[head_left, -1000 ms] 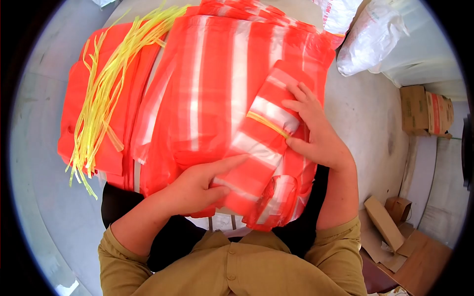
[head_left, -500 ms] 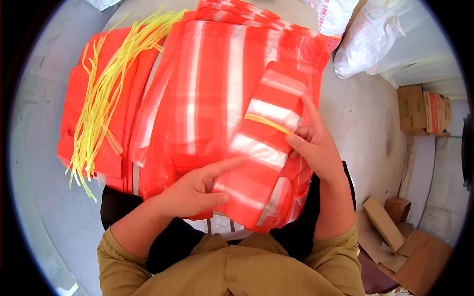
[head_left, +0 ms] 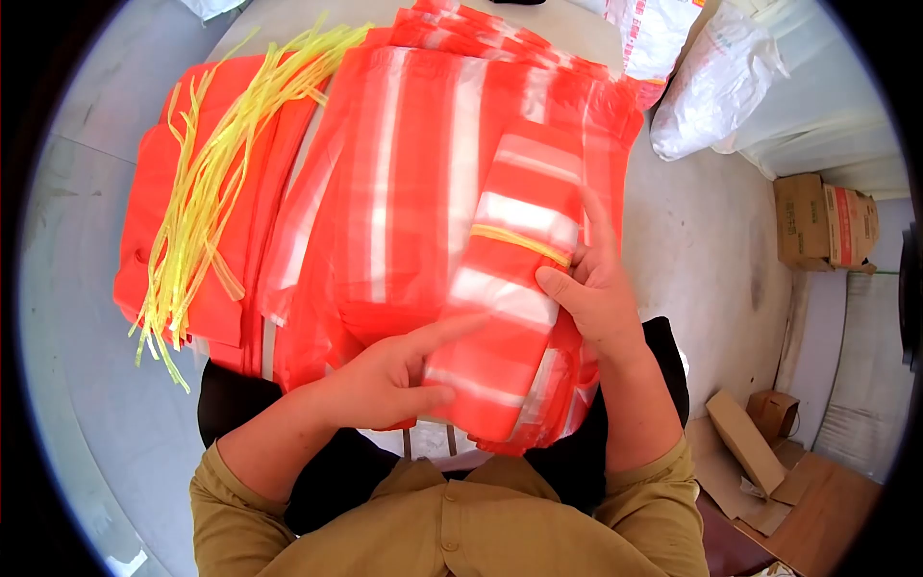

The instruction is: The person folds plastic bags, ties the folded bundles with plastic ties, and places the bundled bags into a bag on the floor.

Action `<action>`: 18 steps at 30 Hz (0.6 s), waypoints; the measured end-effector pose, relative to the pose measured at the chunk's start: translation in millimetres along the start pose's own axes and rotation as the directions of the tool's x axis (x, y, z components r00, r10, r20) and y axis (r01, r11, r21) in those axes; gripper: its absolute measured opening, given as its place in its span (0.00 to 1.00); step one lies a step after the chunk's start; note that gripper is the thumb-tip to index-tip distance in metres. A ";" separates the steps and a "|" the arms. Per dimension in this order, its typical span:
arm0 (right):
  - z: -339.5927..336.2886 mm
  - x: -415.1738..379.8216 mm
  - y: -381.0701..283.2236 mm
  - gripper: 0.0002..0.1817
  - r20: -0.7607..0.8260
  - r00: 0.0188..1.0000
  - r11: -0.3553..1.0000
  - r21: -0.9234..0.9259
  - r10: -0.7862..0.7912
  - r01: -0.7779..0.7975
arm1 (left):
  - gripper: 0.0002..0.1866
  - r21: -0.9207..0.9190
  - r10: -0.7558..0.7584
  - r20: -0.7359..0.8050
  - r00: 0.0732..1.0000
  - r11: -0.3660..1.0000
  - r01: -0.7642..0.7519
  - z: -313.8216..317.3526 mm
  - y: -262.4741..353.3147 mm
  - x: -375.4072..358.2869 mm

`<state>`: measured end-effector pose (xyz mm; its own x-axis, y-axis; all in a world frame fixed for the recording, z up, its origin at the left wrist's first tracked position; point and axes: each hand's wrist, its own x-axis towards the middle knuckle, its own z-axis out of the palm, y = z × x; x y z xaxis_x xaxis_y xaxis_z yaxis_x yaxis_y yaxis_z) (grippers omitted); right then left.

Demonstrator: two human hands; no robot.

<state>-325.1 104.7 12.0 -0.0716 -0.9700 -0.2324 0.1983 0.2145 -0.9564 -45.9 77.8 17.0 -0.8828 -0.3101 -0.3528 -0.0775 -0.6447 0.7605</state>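
Note:
A folded bundle of red-and-white striped plastic bags (head_left: pixel 514 298) lies at a slant on a larger stack of the same bags (head_left: pixel 413 183). A yellow plastic strip (head_left: pixel 519 245) goes around the bundle's middle. At its right edge, my right hand (head_left: pixel 601 284) grips the bundle by the strip, thumb on top and index finger stretched along the side. My left hand (head_left: pixel 394 380) rests at the lower left edge, index finger and thumb spread over the bundle. Its other fingers are curled and partly hidden.
Loose yellow strips (head_left: pixel 216 192) lie across folded red bags (head_left: pixel 154 231) on the left. White sacks (head_left: pixel 716 82) stand at the back right. Cardboard boxes (head_left: pixel 817 226) are at the right, with flattened cardboard (head_left: pixel 745 442) on the floor below.
The bundle has turned slightly more upright, and its top end has shifted left. My right hand has moved slightly left with it. My left index finger reaches a little further over the bundle.

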 end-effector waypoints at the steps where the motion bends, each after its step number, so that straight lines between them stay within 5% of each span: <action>1: 2.3 0.1 0.2 0.56 0.004 1.000 1.000 0.025 -0.004 0.004 | 0.46 0.020 0.013 -0.001 1.000 1.000 -0.013 0.0 1.0 -0.9; 3: 9.2 -0.8 -6.5 0.56 0.007 1.000 1.000 -0.001 -0.009 0.009 | 0.53 0.122 0.219 -0.026 0.975 0.969 -0.214 -0.5 -10.6 0.8; 9: 35.3 -2.4 -13.1 0.56 0.093 0.990 0.993 -0.033 -0.108 0.111 | 0.60 -0.049 0.435 -0.167 0.885 0.893 -0.448 -3.9 -6.8 4.2; 18: 62.5 6.6 8.0 0.30 -0.028 0.996 0.996 0.009 -0.083 0.083 | 0.28 0.087 0.452 -0.433 0.779 0.882 -0.464 -14.6 -9.3 7.4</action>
<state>-262.9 92.8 13.9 -0.1154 -0.9808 -0.1573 0.2008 0.1321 -0.9707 -45.0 71.3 -0.7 -0.5225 -0.8361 -0.1671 0.3008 -0.3641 0.8815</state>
